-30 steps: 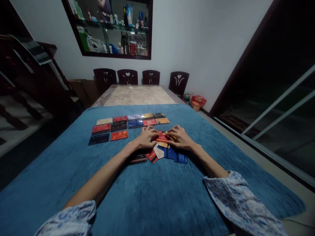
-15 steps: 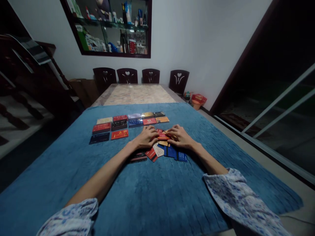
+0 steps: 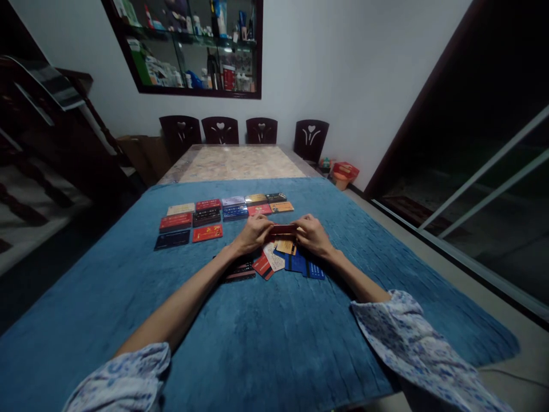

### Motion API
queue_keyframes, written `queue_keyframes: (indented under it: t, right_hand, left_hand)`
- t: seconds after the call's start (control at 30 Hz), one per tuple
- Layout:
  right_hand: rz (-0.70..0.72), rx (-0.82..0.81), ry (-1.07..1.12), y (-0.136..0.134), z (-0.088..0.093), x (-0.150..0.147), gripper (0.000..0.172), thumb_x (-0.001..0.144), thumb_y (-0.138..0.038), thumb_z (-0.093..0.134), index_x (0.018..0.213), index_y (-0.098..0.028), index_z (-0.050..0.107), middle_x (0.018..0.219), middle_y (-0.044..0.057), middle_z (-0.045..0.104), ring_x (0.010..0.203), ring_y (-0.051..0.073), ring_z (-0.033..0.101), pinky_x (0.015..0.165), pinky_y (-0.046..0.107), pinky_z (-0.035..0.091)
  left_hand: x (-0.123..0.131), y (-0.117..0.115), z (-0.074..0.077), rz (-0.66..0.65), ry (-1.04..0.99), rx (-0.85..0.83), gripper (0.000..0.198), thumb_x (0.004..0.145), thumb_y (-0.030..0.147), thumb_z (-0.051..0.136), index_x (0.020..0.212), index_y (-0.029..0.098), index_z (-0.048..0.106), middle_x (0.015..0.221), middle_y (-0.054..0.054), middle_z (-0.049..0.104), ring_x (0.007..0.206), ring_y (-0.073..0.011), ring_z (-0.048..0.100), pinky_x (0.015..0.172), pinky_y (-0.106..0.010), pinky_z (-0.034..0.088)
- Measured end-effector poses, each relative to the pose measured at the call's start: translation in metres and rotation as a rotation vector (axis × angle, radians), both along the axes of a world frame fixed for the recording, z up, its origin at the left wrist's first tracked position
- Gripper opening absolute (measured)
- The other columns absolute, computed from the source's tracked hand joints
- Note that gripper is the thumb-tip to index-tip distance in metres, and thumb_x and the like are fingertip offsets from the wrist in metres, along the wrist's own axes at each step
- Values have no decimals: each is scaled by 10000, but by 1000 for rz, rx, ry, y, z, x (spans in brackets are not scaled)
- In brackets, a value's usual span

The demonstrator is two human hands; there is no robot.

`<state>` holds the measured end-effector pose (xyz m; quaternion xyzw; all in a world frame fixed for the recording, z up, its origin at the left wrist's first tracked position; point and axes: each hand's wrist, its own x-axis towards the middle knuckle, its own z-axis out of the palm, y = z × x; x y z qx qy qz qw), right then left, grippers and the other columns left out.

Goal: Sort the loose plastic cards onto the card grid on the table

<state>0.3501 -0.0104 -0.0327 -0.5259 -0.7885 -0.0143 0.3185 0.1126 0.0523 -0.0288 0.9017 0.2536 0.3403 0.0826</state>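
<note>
Between my two hands a small stack of red cards [image 3: 283, 229] is held up on edge, one end in each hand. My left hand [image 3: 254, 233] pinches the left end, and my right hand [image 3: 312, 234] grips the right end. Just below lie loose cards in an overlapping pile: a gold card [image 3: 286, 245], a whitish card [image 3: 273, 257], a red card with a dark stripe [image 3: 263, 266] and blue cards [image 3: 303, 265]. Dark striped cards [image 3: 240, 272] lie partly under my left forearm. Beyond my hands, sorted stacks stand in rows, among them red cards [image 3: 175, 221] and black cards [image 3: 206, 216].
A blue cloth [image 3: 266, 337] covers the near part of the table; its patterned top [image 3: 240, 163] shows at the far end. Dark wooden chairs [image 3: 219, 131] stand behind it. A wall shelf [image 3: 193, 51] holds bottles and boxes. A red bag [image 3: 345, 170] sits on the floor at right.
The red cards, lying low between my hands before, are now raised and tilted on edge. My fingers have drawn in around their ends, and more of the gold card shows.
</note>
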Motion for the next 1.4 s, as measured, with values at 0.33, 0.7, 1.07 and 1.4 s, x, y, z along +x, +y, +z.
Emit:
queue_keyframes:
  t: [0.33, 0.7, 1.07, 1.4]
  right_hand:
    - [-11, -10, 31, -3, -1, -6, 275, 882, -187, 586, 1147, -206, 658, 926, 81, 677, 892, 237, 585, 826, 352, 450]
    - [-50, -22, -179, -7, 0, -7, 455, 892, -184, 550, 1345, -223, 574, 1043, 112, 708, 931, 264, 575, 854, 381, 420]
    - [-93, 16, -300, -3, -4, -10, 493, 910, -212, 508, 1400, -160, 528, 1131, 143, 698, 1017, 291, 526, 812, 380, 375]
    - [-22, 62, -323, 4, -5, -4, 565, 898, -385, 599, 1415, -171, 523, 1085, 163, 667, 1012, 312, 505, 819, 402, 394]
  left_hand:
    - [-1, -2, -1, -4, -44, -96, 445, 785, 36, 561, 1189, 192, 662, 1043, -71, 675, 1016, -212, 613, 933, -381, 509]
    - [1, -14, 7, 85, 115, -90, 446, 808, 70, 531, 1228, 190, 616, 1062, -91, 680, 1027, -254, 591, 937, -412, 468]
    - [3, -19, 8, 153, 159, -120, 486, 815, 74, 492, 1285, 167, 569, 1210, -113, 672, 1092, -279, 576, 949, -440, 444]
    - [0, -17, 13, 175, 225, -135, 583, 783, 167, 600, 1361, 169, 524, 1263, -144, 649, 1182, -323, 534, 960, -499, 428]
